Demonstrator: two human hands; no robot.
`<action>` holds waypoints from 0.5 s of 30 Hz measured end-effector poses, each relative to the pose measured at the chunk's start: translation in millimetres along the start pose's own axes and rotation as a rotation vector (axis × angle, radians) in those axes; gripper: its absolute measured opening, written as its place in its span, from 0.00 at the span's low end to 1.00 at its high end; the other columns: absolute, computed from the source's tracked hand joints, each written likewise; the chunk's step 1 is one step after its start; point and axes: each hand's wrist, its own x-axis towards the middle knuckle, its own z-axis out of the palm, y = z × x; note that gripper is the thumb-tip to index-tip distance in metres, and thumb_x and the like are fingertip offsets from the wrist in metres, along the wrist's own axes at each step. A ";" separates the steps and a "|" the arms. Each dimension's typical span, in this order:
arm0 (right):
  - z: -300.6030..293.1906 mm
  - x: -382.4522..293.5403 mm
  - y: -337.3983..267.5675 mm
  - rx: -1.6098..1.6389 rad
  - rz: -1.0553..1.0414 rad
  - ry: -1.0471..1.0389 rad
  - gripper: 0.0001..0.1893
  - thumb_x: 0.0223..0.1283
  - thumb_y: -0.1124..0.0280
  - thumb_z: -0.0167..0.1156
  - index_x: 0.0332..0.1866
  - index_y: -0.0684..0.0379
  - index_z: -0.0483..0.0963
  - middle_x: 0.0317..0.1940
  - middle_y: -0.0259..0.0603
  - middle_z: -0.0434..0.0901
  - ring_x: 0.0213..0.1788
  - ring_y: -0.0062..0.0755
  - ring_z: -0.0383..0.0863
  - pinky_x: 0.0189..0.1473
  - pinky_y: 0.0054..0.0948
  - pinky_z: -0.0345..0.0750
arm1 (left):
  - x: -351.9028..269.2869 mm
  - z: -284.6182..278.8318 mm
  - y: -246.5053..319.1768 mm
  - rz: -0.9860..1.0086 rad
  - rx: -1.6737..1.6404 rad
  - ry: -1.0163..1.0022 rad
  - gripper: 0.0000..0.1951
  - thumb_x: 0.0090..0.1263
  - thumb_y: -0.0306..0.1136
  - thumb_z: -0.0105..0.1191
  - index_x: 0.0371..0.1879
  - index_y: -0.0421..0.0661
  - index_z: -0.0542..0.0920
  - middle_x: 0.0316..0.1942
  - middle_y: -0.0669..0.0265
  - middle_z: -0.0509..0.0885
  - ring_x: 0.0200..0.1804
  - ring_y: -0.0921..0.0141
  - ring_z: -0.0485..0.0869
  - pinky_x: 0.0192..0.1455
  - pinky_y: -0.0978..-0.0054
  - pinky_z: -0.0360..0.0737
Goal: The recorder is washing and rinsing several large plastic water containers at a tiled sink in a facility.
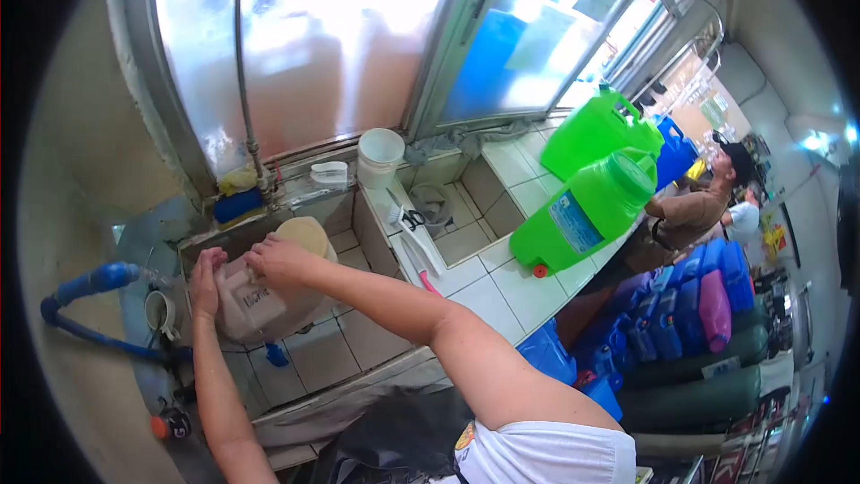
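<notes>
A translucent plastic water container (255,314) with dark writing lies in the left basin of a tiled sink (373,336). It has a wide beige cap (304,234) at its far end, and a small blue spigot (276,354) shows low at its near side. My right hand (285,265) is curled over the container's top, just beside the cap. At the container's left end, my left hand (207,282) lies against it with bent fingers. The palm and its contact are partly hidden. Left of that hand, a blue pipe (101,282) ends with what looks like water at its mouth.
Two green water containers (571,222) (591,138) occupy the counter at right. A white bucket (380,158), scissors (410,218), a white brush (420,242) and a blue sponge (238,205) sit around the basins. A person (695,212) stands beyond, near stacked blue containers (672,323).
</notes>
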 end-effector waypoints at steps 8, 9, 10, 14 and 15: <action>20.8 26.6 -15.9 -0.144 0.004 -0.378 0.11 0.49 0.65 0.63 0.36 0.60 0.78 0.37 0.44 0.82 0.42 0.45 0.82 0.43 0.43 0.78 | 6.4 -17.5 -11.8 -0.066 0.040 -0.058 0.26 0.80 0.52 0.36 0.53 0.39 0.76 0.49 0.61 0.80 0.54 0.69 0.78 0.63 0.71 0.71; 27.2 25.0 -17.8 -0.149 0.012 -0.370 0.11 0.49 0.65 0.63 0.36 0.60 0.78 0.37 0.44 0.82 0.42 0.45 0.82 0.43 0.43 0.78 | 8.9 -14.8 -8.8 -0.040 0.073 -0.062 0.26 0.80 0.52 0.36 0.53 0.39 0.76 0.49 0.61 0.80 0.54 0.70 0.77 0.63 0.71 0.71; 34.4 22.0 -21.1 -0.273 -0.062 -0.211 0.10 0.51 0.65 0.61 0.35 0.59 0.78 0.35 0.43 0.81 0.40 0.42 0.81 0.41 0.41 0.77 | 10.9 -12.7 -7.6 -0.014 0.107 -0.069 0.26 0.80 0.53 0.36 0.54 0.40 0.76 0.49 0.62 0.79 0.54 0.70 0.77 0.63 0.72 0.70; 56.2 18.0 -42.9 -0.523 -0.045 0.052 0.11 0.55 0.62 0.55 0.35 0.58 0.77 0.33 0.41 0.80 0.37 0.37 0.79 0.37 0.37 0.75 | 8.6 -22.3 -6.6 0.026 0.216 -0.051 0.25 0.79 0.50 0.40 0.55 0.39 0.75 0.51 0.58 0.79 0.55 0.65 0.78 0.62 0.69 0.71; 59.4 20.6 -46.6 -0.592 0.059 0.097 0.11 0.55 0.62 0.56 0.35 0.58 0.77 0.33 0.41 0.80 0.37 0.36 0.80 0.37 0.37 0.75 | 8.8 -14.0 0.6 0.120 0.537 0.126 0.24 0.78 0.49 0.42 0.56 0.38 0.74 0.52 0.54 0.79 0.55 0.61 0.77 0.63 0.66 0.71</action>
